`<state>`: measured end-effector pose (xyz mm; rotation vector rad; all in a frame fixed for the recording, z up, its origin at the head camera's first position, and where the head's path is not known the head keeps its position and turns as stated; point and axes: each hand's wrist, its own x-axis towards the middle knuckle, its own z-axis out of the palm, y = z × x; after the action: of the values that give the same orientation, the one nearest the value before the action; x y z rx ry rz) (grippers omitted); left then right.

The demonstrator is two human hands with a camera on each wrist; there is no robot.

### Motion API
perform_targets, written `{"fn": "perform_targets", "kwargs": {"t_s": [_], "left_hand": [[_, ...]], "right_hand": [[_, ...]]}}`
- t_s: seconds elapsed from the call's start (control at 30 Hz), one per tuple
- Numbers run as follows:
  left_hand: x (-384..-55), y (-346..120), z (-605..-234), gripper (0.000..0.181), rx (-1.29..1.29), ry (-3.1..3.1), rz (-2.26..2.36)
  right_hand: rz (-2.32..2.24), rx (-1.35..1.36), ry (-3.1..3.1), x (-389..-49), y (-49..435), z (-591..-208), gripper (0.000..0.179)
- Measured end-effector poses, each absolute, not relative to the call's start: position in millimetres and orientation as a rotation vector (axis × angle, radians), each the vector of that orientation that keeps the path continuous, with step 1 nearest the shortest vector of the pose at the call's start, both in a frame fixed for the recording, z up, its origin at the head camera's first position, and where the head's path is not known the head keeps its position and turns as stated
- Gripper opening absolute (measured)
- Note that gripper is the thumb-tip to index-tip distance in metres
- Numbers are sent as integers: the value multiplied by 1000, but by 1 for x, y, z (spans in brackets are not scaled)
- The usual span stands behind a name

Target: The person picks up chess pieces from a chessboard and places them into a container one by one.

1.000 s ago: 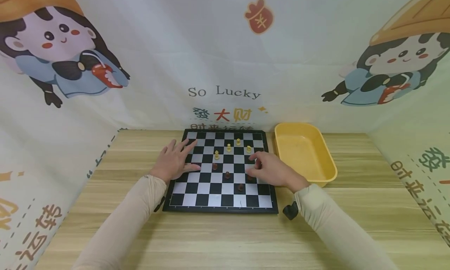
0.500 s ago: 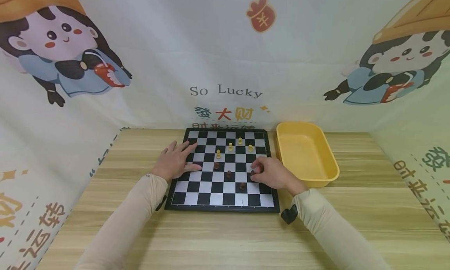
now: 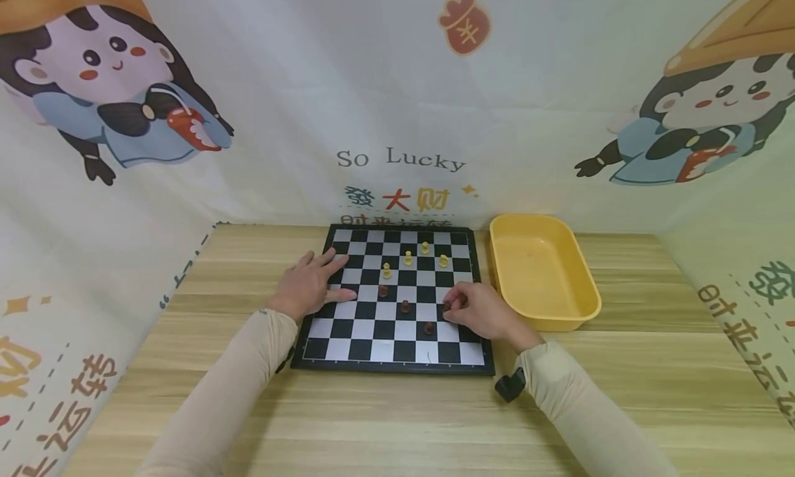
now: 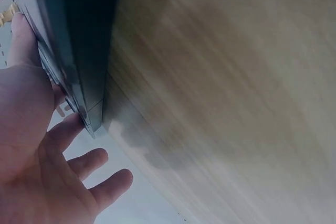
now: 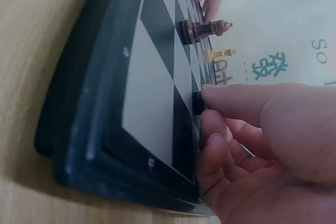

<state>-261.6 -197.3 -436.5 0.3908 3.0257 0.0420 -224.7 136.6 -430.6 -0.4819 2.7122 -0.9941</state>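
A black-and-white chessboard [image 3: 373, 351] lies flat on the table. My left hand [image 3: 304, 284] rests on its left side, fingers spread, with the thumb [image 4: 23, 40] and index finger over the squares. Near the right edge, my right hand [image 3: 481, 310] pinches a dark chess piece [image 5: 198, 102] between thumb and fingers. Most of that piece is hidden by the fingertips, and its base is right at the board. Three other dark brown pieces stand nearby, among them a bishop [image 5: 202, 31] in the right wrist view. Several pale yellow pieces [image 3: 408, 257] stand farther back.
To the right of the board is a yellow plastic tray [image 3: 586, 304] with nothing in it. Behind the wooden table [image 3: 385, 429] hangs a printed white cloth [image 3: 279, 118], which also encloses both sides.
My right hand has come slightly nearer, down onto the dark piece at the board's right, and its fingers have closed round it. The left hand keeps its place on the board.
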Motion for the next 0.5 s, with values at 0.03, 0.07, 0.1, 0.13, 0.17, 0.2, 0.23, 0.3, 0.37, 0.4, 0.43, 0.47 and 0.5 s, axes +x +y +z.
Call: {"fn": "perform_targets", "kwargs": {"t_s": [0.03,0.07,0.1,0.13,0.17,0.2,0.23,0.3,0.37,0.4,0.43,0.47,0.5], "left_hand": [[-262,-197,-436,89,387,3024,47],[-262,-197,-436,89,388,3025,51],[-262,-198,-436,88,391,3027,53],[-262,-198,-435,88,394,3029,55],[-262,-198,-435,88,398,3034,53],[-262,-198,-435,87,402,3035,54],[-262,-198,-435,87,404,3036,54],[-262,-197,-435,87,406,3033,50],[-262,-197,-435,88,404,3030,49],[-262,-197,-435,88,400,3025,55],[-262,-197,-435,89,400,3025,55],[-263,-197,-435,89,397,3022,63],[-263,-197,-435,89,395,3020,69]], "right_hand": [[-998,-483,2713,-224,137,-431,14],[-999,-484,2716,-224,137,-431,13],[-999,-483,2718,-224,137,-431,12],[-996,-485,2721,-224,137,-432,11],[-996,-490,2726,-224,137,-432,10],[-994,-495,2729,-224,137,-432,10],[-993,-497,2731,-224,137,-432,9],[-990,-504,2736,-224,137,-433,9],[-993,-511,2740,-224,137,-433,9],[-995,-511,2743,-224,138,-434,9],[-997,-511,2746,-225,138,-434,9],[-998,-514,2750,-225,138,-435,10],[-1002,-513,2752,-225,138,-435,10]]}}
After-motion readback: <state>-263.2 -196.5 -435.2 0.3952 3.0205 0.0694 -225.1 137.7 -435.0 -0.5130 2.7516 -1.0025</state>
